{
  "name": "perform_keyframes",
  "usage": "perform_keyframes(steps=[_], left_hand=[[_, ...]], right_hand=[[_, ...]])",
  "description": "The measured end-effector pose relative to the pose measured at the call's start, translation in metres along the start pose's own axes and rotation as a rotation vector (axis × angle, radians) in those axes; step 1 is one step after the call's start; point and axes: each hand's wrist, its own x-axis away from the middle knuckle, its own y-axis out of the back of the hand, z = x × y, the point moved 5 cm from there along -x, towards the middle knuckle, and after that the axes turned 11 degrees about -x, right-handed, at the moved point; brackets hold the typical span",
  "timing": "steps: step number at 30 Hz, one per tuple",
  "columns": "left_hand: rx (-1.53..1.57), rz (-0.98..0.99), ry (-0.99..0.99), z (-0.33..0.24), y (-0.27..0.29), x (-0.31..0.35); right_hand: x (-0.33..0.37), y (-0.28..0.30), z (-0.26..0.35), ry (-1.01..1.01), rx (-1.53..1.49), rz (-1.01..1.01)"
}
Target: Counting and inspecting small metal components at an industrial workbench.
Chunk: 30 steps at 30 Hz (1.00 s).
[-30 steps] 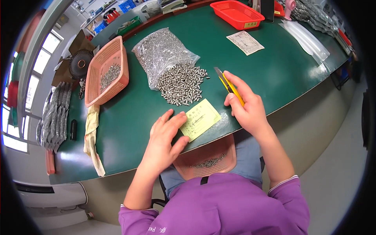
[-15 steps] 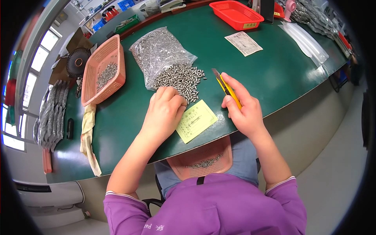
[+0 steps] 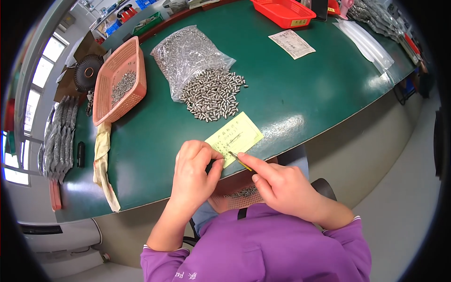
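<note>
The left hand (image 3: 192, 171) and the right hand (image 3: 282, 185) meet at the near edge of the green table (image 3: 310, 89). The left hand is curled, and its thumb and first finger pinch shut on something very small, too small to name. The right hand is closed around a thin yellow tool (image 3: 240, 161). Its first finger lies along the top of the tool. The tool's long side runs from the right hand up and to the left, and its dark tip points at the left hand's pinched fingers and almost touches them. So the tip lies just to the right of the pinch, and the right hand is the one that has it.

Both wrists come up from below, bent in toward each other. A yellow paper slip (image 3: 235, 136) lies flat just past the fingers. Farther back sits a pile of small metal pins (image 3: 211, 94), spilling from a clear plastic bag (image 3: 185, 51). A pink basket (image 3: 117, 80) stands to the left
</note>
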Motion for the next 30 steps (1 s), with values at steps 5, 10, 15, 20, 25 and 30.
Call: perform_keyframes(steps=[5, 10, 15, 20, 25, 30], left_hand=[[-0.010, -0.047, -0.054, -0.001, 0.002, 0.000], [-0.042, -0.050, -0.061, -0.002, 0.001, 0.000], [-0.059, -0.042, -0.069, -0.002, 0.000, -0.002], [0.011, -0.022, -0.048, 0.001, -0.003, -0.003], [0.027, -0.019, -0.044, 0.001, -0.002, -0.003], [0.069, -0.046, -0.020, 0.004, -0.001, 0.003]], right_hand=[[0.001, -0.008, 0.003, 0.004, 0.065, 0.036], [0.004, -0.013, 0.005, -0.005, 0.097, 0.046], [0.003, -0.013, 0.004, 0.009, 0.088, 0.045], [-0.001, -0.011, 0.007, 0.030, 0.106, 0.066], [-0.007, -0.006, 0.015, 0.005, 0.191, 0.151], [0.001, -0.011, -0.002, 0.088, 0.027, 0.000]])
